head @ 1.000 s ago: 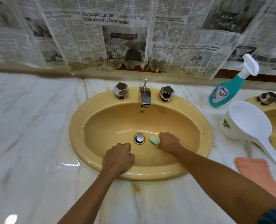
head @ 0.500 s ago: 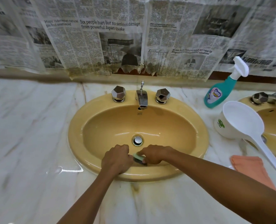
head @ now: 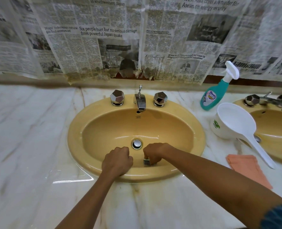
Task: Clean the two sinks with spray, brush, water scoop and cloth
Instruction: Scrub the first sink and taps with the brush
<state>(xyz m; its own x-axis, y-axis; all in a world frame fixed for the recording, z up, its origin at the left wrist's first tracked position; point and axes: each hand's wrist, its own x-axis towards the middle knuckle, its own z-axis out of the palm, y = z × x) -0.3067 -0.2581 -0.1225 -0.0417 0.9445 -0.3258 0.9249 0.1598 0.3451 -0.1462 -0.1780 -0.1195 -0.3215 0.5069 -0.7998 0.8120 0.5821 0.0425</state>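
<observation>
A yellow oval sink [head: 80,129] is set in a marble counter, with a chrome drain [head: 136,143] in its bowl. My right hand [head: 155,152] grips a small green brush [head: 146,162] and presses it on the near wall of the bowl, just right of the drain. My left hand [head: 118,161] is a closed fist holding nothing, resting on the sink's near rim. A second yellow sink [head: 275,128] lies at the right edge. Between the two sinks stand a teal spray bottle [head: 214,96] and a white water scoop [head: 236,124], with an orange cloth [head: 247,169] nearer me.
A chrome tap [head: 140,101] with two faceted knobs [head: 117,97] sits at the back of the sink. Newspaper sheets [head: 103,47] cover the wall behind. The marble counter [head: 26,138] stretches to the left and along the front.
My right hand has drawn the brush from beside the drain back to the near wall of the bowl. My left fist has stayed on the rim.
</observation>
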